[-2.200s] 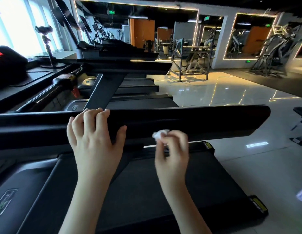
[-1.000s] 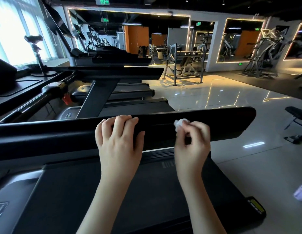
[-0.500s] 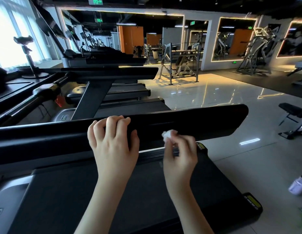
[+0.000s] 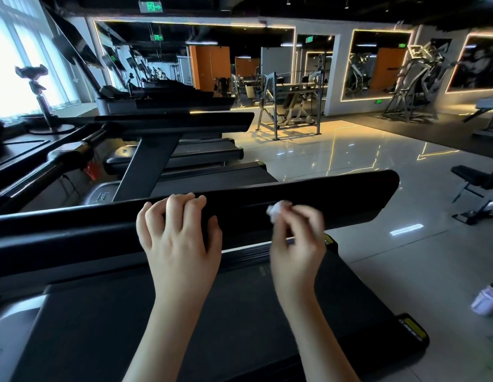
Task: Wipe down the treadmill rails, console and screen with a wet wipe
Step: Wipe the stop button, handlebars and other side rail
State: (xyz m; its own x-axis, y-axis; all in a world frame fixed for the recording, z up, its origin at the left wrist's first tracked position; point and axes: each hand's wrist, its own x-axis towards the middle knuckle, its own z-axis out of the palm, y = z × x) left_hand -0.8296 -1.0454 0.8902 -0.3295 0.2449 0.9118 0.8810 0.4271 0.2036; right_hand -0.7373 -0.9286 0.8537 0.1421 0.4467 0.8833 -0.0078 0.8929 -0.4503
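Observation:
A black treadmill side rail [image 4: 350, 194] runs across the view from lower left to its free end at the right. My left hand [image 4: 179, 238] lies over the rail near its middle, fingers curled over the top edge and thumb on the near face. To its right, my right hand [image 4: 297, 241] pinches a small crumpled white wet wipe [image 4: 277, 210] against the rail's near face; this hand is motion-blurred. Below both arms lies the dark treadmill belt [image 4: 239, 326]. The console and screen of this treadmill are out of view.
More treadmills [image 4: 184, 150] stand in a row beyond the rail at the left. A glossy tiled floor [image 4: 363, 150] spreads to the right, with a black bench [image 4: 482, 188] at the right edge and a pale bottle [image 4: 485, 299] on the floor. Weight machines [image 4: 289, 106] stand at the back.
My right hand with the wipe has been sliding back and forth along the rail's near face, now further right than half a second ago. My left hand stays gripping the rail.

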